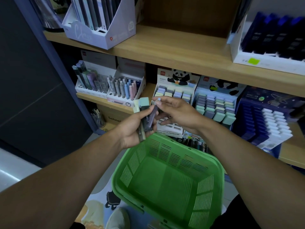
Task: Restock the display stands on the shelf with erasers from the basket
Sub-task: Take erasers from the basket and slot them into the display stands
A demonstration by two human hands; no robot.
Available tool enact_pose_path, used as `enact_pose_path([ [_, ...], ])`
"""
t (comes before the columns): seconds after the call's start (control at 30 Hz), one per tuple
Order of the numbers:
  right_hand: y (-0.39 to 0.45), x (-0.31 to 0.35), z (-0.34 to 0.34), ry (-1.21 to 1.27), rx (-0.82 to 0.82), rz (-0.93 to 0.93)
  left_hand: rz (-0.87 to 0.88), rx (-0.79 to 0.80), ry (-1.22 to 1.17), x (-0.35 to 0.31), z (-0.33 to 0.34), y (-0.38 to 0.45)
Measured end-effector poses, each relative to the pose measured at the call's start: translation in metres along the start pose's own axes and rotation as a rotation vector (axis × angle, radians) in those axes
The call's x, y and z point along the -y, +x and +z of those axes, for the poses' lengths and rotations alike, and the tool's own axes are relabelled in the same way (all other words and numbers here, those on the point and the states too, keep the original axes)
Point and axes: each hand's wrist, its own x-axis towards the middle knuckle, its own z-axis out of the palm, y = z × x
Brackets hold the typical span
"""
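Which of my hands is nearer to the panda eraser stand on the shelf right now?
Right. The right hand is directly in front of the left panda stand, overlapping its rows. The left hand, holding a bunch of erasers, sits left of the stand.

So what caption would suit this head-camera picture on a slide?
Left hand holds a bunch of erasers while right hand pinches one out, above an empty green basket.

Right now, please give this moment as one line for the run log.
left hand: holds erasers | right hand: pinches one eraser | basket: no erasers visible | stand: part filled
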Motion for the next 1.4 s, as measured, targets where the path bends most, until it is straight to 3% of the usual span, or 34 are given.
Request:
enact_pose_path([
  [0.13, -0.003, -0.001, -0.004, 0.134, -0.156, -0.054, -0.03, 0.034, -0.007, 0.001, 0.004, -0.006],
  [0.23, -0.001, -0.002, -0.011, 0.202, -0.334, -0.095, -0.041, -0.142, 0.055, 0.007, 0.0, -0.005],
  [0.3, -0.001, -0.005, -0.017, 0.156, -0.421, -0.111, -0.055, -0.259, 0.096, 0.01, -0.007, -0.005],
  [0.4, -0.003, -0.011, -0.022, -0.04, -0.486, -0.137, -0.057, -0.285, 0.133, 0.008, -0.014, -0.005],
  [0.53, -0.003, -0.014, -0.023, -0.509, -0.501, -0.186, -0.036, -0.292, 0.12, 0.005, -0.012, -0.004],
  [0.63, -0.003, -0.013, -0.014, -0.676, -0.466, -0.244, -0.013, -0.263, 0.105, 0.005, -0.01, -0.003],
  [0.93, 0.001, -0.01, -0.004, -0.848, -0.446, -0.309, -0.002, -0.226, -0.002, 0.001, -0.006, -0.002],
  [1.4, 0.002, -0.007, -0.004, -0.837, -0.572, -0.314, 0.033, -0.272, 0.051, 0.009, -0.006, 0.002],
])
